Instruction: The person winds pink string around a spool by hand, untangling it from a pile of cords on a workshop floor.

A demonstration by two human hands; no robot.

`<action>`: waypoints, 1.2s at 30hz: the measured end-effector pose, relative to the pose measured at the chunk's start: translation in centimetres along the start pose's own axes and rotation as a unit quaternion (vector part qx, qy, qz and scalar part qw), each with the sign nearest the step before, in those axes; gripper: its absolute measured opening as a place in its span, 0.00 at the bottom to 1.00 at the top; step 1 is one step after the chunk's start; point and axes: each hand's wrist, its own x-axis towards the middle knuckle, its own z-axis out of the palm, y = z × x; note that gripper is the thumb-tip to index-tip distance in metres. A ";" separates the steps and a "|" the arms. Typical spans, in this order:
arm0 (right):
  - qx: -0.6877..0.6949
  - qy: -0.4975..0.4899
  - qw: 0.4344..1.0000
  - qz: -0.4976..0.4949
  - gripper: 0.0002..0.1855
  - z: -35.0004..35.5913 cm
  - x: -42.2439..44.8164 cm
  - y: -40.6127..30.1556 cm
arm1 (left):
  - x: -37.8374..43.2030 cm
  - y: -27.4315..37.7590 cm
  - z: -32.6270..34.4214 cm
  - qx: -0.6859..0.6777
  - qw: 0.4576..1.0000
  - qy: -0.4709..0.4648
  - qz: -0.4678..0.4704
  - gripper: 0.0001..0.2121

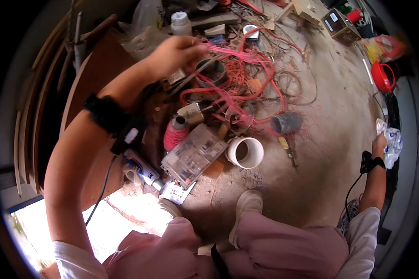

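Note:
My left hand (181,52) pinches one end of a bundle of pink plastic strands (241,53). More of the pink strands trail down over a red hose (270,73) towards a grey pipe piece (287,122). Far out to the right, my right hand (380,142) grips a crumpled transparent plastic bag (392,146) with blue print. Below the strands stand a spool of pink twine (176,134) and a white plastic cylinder (256,153). Between these two lies a transparent plastic organizer box (195,153) with small parts inside.
A white tube (145,171) and a printed sheet (176,192) lie near my feet. Wooden boards (90,90) lean at the left. A white lidded bottle (181,24) stands behind. A cardboard box (340,27) and a red plastic funnel-like item (383,76) sit at the right.

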 end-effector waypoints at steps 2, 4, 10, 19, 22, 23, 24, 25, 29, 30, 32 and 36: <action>-0.544 -0.069 0.820 -0.164 0.33 -5.8 3.3 2.5 | -0.2 -1.0 -1.4 -0.015 0.999 0.037 -0.015 0.13; -0.355 0.017 0.934 -0.040 0.32 -7.0 5.5 4.5 | -0.6 -1.8 -2.7 -0.069 0.994 0.080 -0.021 0.12; -0.199 -0.163 0.956 -0.141 0.14 -1.8 3.4 5.1 | -0.8 -2.0 -6.1 -0.309 0.918 0.240 -0.070 0.09; -0.212 -0.132 0.966 -0.060 0.15 5.6 -4.6 0.1 | -2.0 1.1 -5.4 -0.308 0.939 0.148 0.025 0.09; -0.343 -0.180 0.889 -0.244 0.23 10.2 -11.8 -2.7 | -2.4 2.2 -4.4 -0.293 0.951 0.091 0.052 0.08; -0.310 -0.243 0.867 -0.305 0.25 12.5 -15.6 -4.1 | -2.3 2.5 -4.0 -0.300 0.949 0.080 0.059 0.08; -0.244 -0.304 0.847 -0.361 0.27 14.7 -19.9 -5.8 | -2.1 2.9 -3.7 -0.305 0.948 0.069 0.064 0.08; -0.216 -0.362 0.813 -0.402 0.27 16.5 -24.7 -7.5 | -1.9 3.3 -3.2 -0.309 0.947 0.056 0.069 0.08; 0.039 -0.641 0.631 -0.435 0.35 20.5 -44.1 -13.4 | -1.7 5.2 -1.9 -0.317 0.946 0.016 0.067 0.09; 0.075 -0.671 0.634 -0.377 0.32 21.3 -48.6 -14.4 | -1.8 5.6 -1.5 -0.320 0.945 0.020 0.072 0.09; 0.100 -0.760 0.589 -0.255 0.26 21.6 -53.8 -17.0 | -2.2 6.1 -1.4 -0.322 0.943 0.027 0.083 0.09; 0.128 -0.761 0.632 -0.078 0.17 21.9 -54.9 -19.7 | -3.5 6.0 -2.9 -0.295 0.950 0.063 0.081 0.10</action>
